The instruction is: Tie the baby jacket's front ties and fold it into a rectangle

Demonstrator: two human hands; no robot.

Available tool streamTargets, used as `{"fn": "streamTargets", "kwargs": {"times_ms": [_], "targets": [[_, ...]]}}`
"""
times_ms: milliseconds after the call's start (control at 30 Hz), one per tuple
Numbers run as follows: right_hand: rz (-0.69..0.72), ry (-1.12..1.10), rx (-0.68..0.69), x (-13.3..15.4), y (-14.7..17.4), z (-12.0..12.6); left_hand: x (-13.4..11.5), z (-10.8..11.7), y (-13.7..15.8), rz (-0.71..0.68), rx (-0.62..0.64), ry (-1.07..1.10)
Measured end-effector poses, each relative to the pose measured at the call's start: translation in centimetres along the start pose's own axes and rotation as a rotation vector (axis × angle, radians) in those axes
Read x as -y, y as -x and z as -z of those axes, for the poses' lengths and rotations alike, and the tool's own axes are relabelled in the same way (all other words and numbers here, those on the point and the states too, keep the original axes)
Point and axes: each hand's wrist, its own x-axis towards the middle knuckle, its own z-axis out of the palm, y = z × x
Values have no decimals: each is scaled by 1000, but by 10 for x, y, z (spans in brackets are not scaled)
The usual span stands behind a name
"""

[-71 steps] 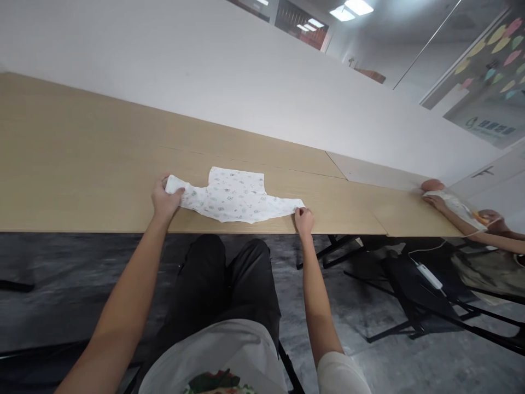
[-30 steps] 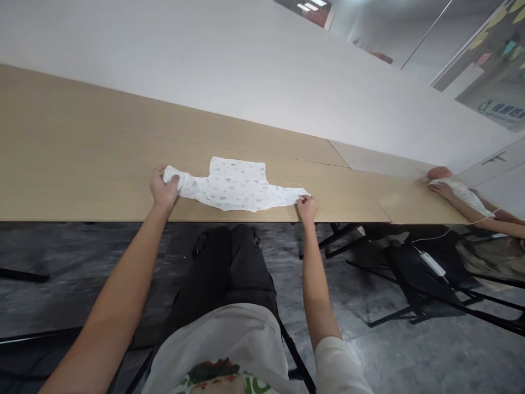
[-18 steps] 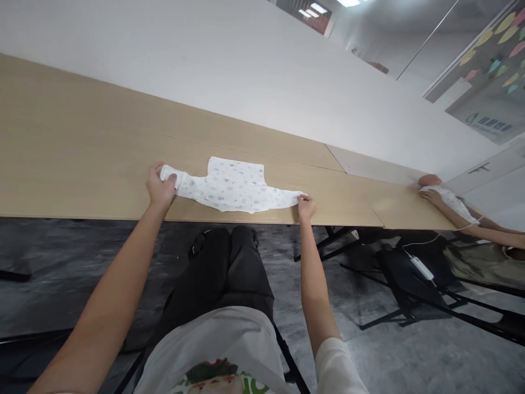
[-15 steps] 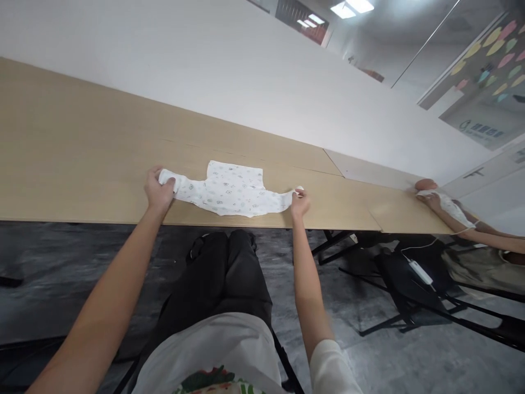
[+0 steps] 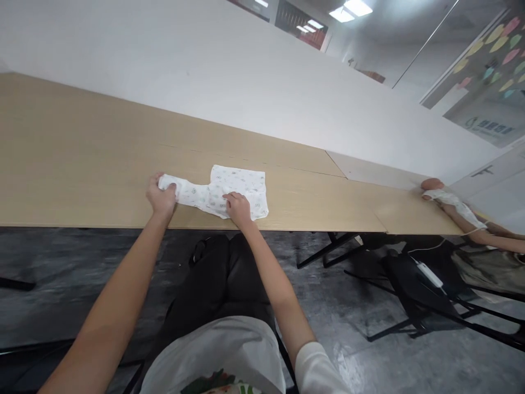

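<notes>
A small white baby shirt [image 5: 252, 183] with a tiny printed pattern lies on the wooden table in front of me. One sleeve stretches out to the left, and my left hand [image 5: 163, 196] is closed round its cuff end. The other sleeve is folded in across the body of the shirt. My right hand [image 5: 238, 209] rests on the middle of the shirt, fingers curled and pinched on the folded sleeve. That hand covers part of the cloth beneath it.
The long wooden table [image 5: 82, 164] runs along a white partition [image 5: 164, 65]. At the far right another person's arms [image 5: 463, 216] reach over a white garment and a round brownish object [image 5: 432, 184]. Black folding chairs [image 5: 414, 295] and a white power strip [image 5: 429, 273] are below.
My right hand has moved left, carrying the right sleeve from its outstretched position over onto the shirt's body. My left hand still holds the left cuff.
</notes>
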Motion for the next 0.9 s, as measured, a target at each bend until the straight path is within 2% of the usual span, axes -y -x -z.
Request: {"fn": "streamTargets", "kwargs": {"times_ms": [133, 267, 433, 633, 767, 900], "targets": [[39, 31, 24, 0, 6, 1, -5, 1, 0, 57, -107, -9], [67, 11, 39, 3, 8, 11, -2, 2, -2, 48, -129, -21], [-79, -20, -87, -17, 20, 32, -3, 2, 0, 48, -77, -11], [-237, -45, -193, -56, 63, 53, -3, 1, 0, 59, -47, -2], [-326, -72, -176, -63, 81, 52, -1, 1, -1, 69, -57, 20], [-279, -79, -110, -64, 87, 47, -4, 2, 1, 55, -49, 19]]}}
